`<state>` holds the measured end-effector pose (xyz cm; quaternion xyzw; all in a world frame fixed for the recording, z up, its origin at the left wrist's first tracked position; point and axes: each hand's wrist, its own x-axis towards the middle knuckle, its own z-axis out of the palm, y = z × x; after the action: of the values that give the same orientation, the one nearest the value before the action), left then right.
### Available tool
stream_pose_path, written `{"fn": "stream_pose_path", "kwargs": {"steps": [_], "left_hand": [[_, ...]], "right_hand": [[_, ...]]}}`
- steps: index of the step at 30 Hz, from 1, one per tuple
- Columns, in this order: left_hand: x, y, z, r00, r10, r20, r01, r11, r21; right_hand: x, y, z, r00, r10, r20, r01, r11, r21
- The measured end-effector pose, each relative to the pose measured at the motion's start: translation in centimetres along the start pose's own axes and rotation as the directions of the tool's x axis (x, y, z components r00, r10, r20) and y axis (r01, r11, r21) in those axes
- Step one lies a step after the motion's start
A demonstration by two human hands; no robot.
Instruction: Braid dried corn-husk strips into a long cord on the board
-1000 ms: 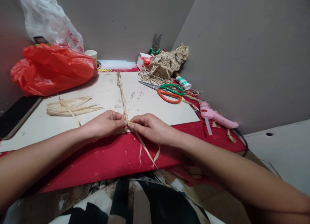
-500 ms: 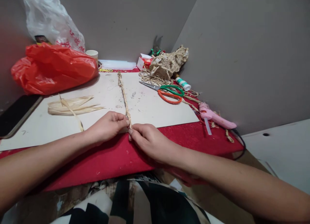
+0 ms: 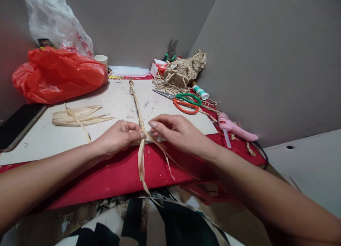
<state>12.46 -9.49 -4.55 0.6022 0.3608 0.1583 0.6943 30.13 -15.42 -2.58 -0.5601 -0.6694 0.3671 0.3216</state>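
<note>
A thin braid of dried corn husk runs from the far part of the white board toward me. At its near end my left hand pinches it between thumb and fingers. Below the pinch a wide loose husk strip hangs over the table's front edge, and narrower strips fan out to the right. Just right of the braid, my right hand hovers with loosely curled fingers and its thumb stretched out; no strip shows in its grasp. Several flat corn husks lie left of the braid.
Green-and-orange-handled scissors lie on the white board. A pink glue gun rests at the right edge of the red-covered table. Behind are a woven straw piece, a cup and a red bag; a phone is left.
My right hand has let go of the braid's near end and moved up and right. Loose strips now hang down and spread there. My left hand keeps its pinch.
</note>
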Motion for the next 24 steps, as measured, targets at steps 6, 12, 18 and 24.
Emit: {"fn": "stream_pose_path", "kwargs": {"steps": [6,12,18,24], "left_hand": [[-0.1,-0.2,0.1,1.000,0.007,-0.001,-0.008,0.999,-0.050],[-0.3,-0.8,0.2,0.999,-0.014,-0.042,0.015,1.000,0.003],[-0.7,0.8,-0.9,1.000,-0.024,-0.007,0.025,0.966,0.259],[-3.2,4.9,-6.5,0.993,0.046,-0.111,0.031,0.795,0.606]], "right_hand": [[2.4,2.2,1.4,0.935,0.122,0.334,-0.227,0.928,0.296],[3.4,2.8,1.0,0.909,0.074,0.411,-0.163,0.969,0.186],[3.0,3.1,1.8,0.876,0.134,0.463,-0.375,0.793,0.480],[2.8,3.0,1.5,0.844,0.131,0.520,-0.463,0.668,0.583]]}}
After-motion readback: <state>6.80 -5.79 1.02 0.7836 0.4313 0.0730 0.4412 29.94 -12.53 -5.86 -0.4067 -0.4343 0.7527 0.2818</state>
